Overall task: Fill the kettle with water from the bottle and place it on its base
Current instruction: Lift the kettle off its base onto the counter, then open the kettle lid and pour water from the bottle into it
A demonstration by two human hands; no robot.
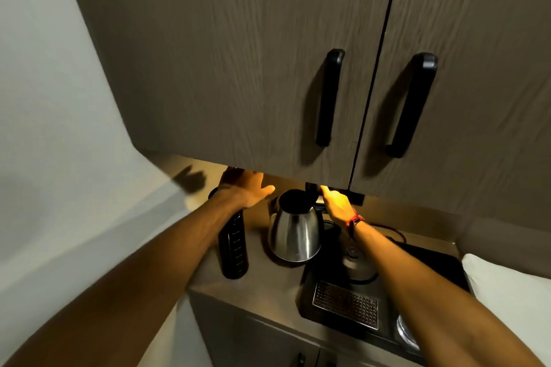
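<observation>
A steel kettle [295,235] stands on the wooden counter [268,286], and its black lid [311,189] is raised, so the dark mouth shows. My right hand [338,204] lies over the kettle's handle with its fingertips at the lid; whether it grips is hidden. A tall black bottle [234,247] stands upright to the left of the kettle. Above the bottle's top hovers my left hand [246,188], palm down and thumb out, its fingers partly hidden under the cabinet. The round kettle base [356,265] sits on a black tray [432,262] to the right.
A low wall cabinet [238,68] with two black handles hangs close over the counter and leaves little headroom. The tray carries a metal grille [346,304] and a red cable behind it. A white wall stands at the left, and a white surface [512,298] at the right.
</observation>
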